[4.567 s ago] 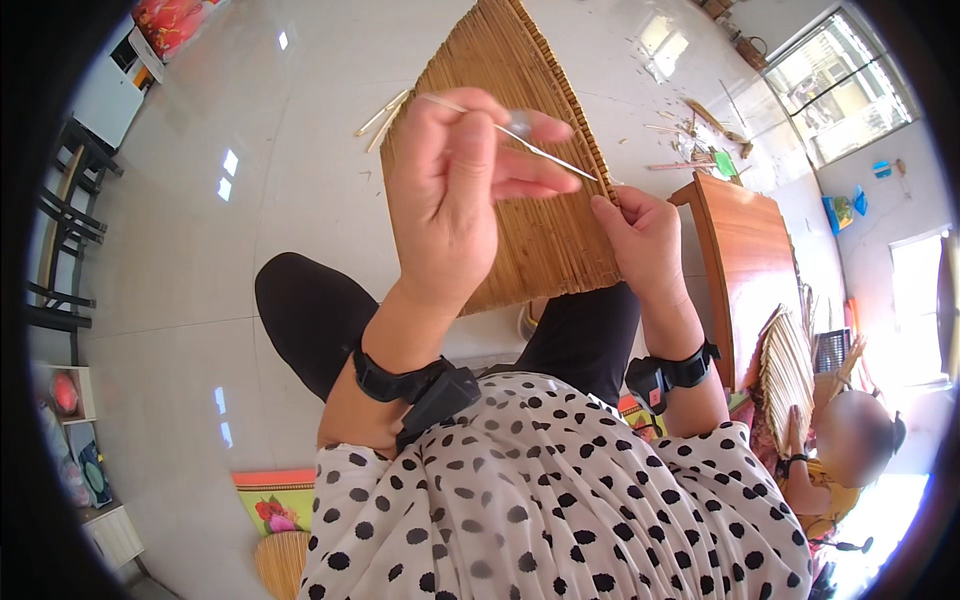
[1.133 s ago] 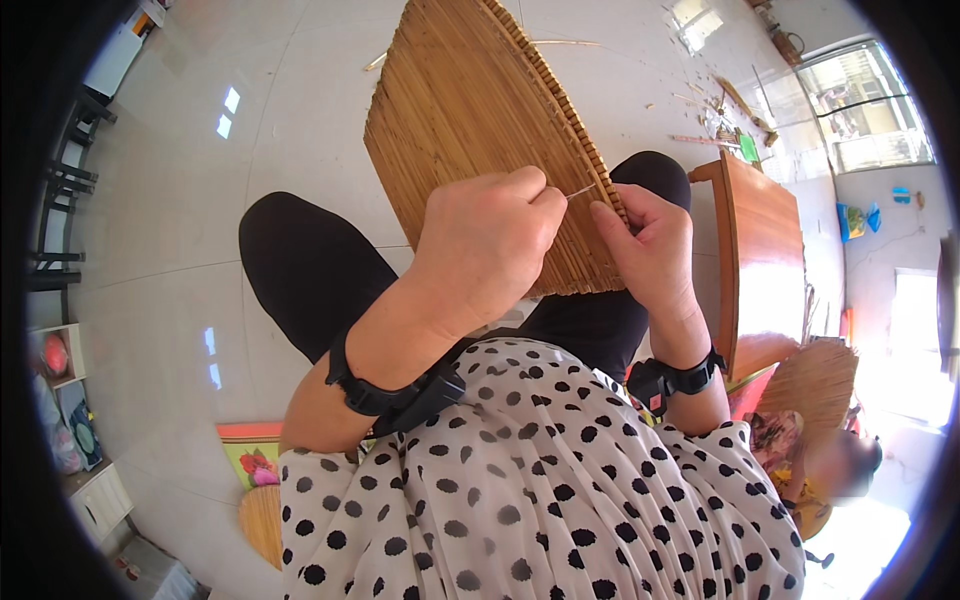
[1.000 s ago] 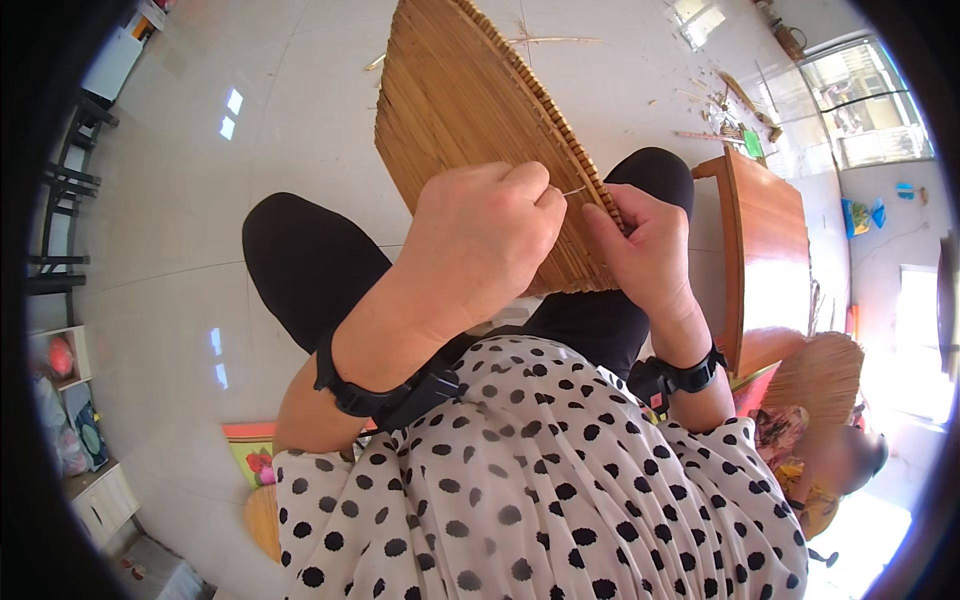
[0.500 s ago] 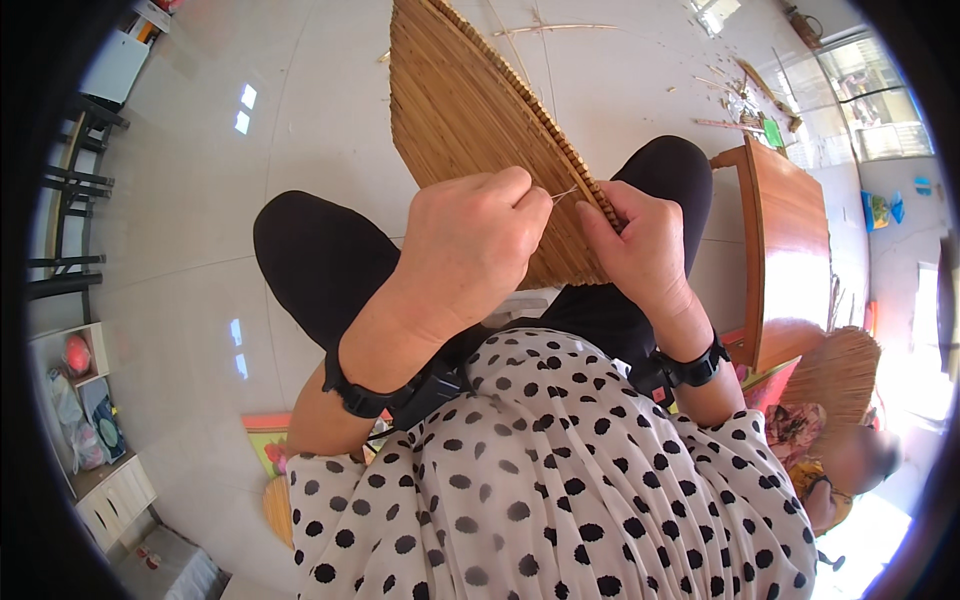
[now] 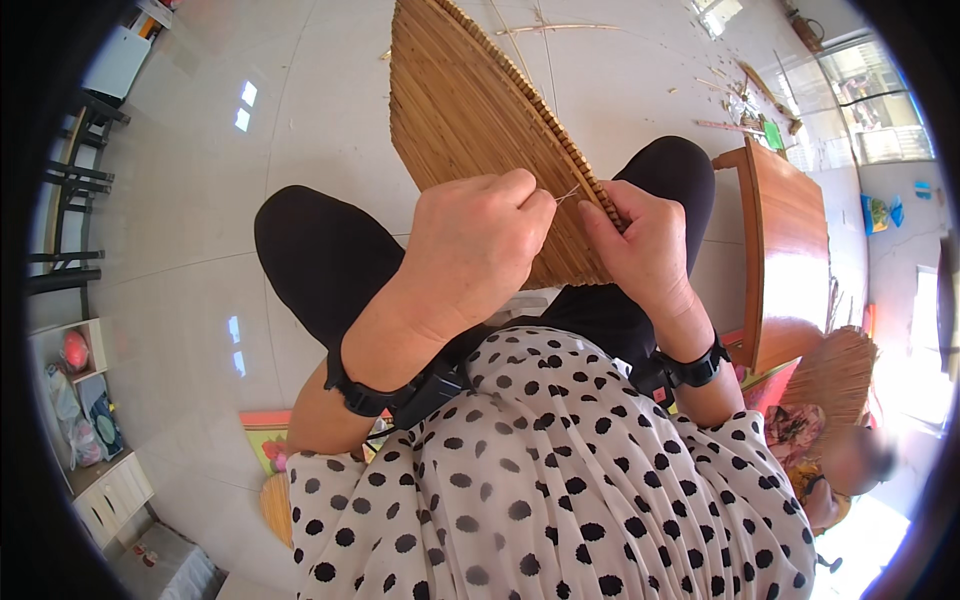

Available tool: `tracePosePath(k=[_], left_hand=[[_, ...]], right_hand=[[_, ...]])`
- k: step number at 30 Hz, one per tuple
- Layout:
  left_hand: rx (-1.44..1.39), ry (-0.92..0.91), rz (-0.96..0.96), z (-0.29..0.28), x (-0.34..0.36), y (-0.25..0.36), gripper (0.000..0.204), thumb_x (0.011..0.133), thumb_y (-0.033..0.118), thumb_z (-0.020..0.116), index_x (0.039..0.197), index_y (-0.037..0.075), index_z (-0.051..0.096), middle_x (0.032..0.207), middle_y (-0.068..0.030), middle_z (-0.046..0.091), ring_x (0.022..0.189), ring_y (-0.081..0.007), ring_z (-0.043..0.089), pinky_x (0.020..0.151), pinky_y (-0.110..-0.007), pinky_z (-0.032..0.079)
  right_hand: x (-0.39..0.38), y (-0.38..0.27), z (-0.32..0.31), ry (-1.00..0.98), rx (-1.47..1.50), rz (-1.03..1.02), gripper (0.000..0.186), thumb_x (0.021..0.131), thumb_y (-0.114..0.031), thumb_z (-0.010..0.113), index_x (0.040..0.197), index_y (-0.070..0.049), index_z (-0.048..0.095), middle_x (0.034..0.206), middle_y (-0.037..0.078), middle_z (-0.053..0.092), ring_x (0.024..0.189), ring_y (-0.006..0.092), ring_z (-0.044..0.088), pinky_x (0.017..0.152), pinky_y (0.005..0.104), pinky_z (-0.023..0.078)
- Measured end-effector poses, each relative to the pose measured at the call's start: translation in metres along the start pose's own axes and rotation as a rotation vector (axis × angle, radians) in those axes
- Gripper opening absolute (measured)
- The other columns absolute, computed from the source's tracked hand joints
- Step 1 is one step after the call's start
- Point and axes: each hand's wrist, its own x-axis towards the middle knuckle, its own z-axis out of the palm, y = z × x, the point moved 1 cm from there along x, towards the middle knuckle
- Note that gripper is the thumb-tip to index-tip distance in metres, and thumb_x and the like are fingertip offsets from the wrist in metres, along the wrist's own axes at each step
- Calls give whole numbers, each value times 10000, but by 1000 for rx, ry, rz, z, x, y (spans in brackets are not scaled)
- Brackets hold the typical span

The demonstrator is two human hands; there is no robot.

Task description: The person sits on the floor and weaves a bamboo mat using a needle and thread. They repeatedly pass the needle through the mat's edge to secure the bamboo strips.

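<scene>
A brown panel of narrow slats laid side by side (image 5: 470,110) stands tilted between my knees, its thick, ridged edge running down toward the right. My right hand (image 5: 645,235) grips that edge low down, thumb on the near face and fingers behind. In front of the panel, my left hand (image 5: 480,235) is closed in a pinch on a thin, pale thread (image 5: 567,196). The thread stretches from these fingertips to the ridged edge beside my right thumb. Where it enters the edge is too small to make out.
At the right stands a wooden table (image 5: 790,250). Beyond it, another person (image 5: 835,470) sits by a fan-shaped bundle of straw-coloured strips (image 5: 830,370). Scraps and a green object (image 5: 772,135) lie on the tiled floor (image 5: 190,290). Shelves (image 5: 95,400) line the left side.
Almost nothing differs. My left hand has shifted very slightly to the right, and both hands keep their grips.
</scene>
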Motion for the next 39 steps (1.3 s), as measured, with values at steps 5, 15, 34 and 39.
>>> tracePosePath(k=[5, 15, 34, 39], left_hand=[[-6, 6, -4, -3, -1, -1, 116, 724, 41, 676, 701, 68, 565, 688, -49, 535, 621, -211, 618, 527, -336, 499], [-19, 17, -22, -2, -4, -1, 101, 738, 16, 684, 755, 63, 596, 693, -53, 519, 606, -221, 598, 509, -338, 477], [-133, -113, -290, 3, -71, -15, 179, 785, -82, 724, 941, 4, 732, 695, -79, 566, 541, -209, 551, 492, -308, 419], [-135, -185, -279, -6, -82, -18, 198, 791, -94, 717, 968, -5, 739, 680, -79, 567, 529, -183, 535, 486, -292, 409]], right_hand=[[-1, -3, 0, -6, -13, 3, 156, 856, -123, 737, 949, 2, 737, 650, 167, 644, 501, 271, 598, 507, 319, 480], [-1, -9, 0, -11, -40, -17, 146, 863, -127, 733, 942, -5, 732, 649, 172, 641, 519, 301, 612, 508, 336, 492], [-21, 4, 53, -322, 228, -134, 371, 796, -106, 761, 1125, 28, 654, 779, 181, 652, 650, 375, 644, 578, 419, 515], [-30, 22, 61, -385, 480, -173, 542, 754, -141, 809, 1231, 40, 627, 974, 205, 667, 797, 370, 677, 708, 411, 559]])
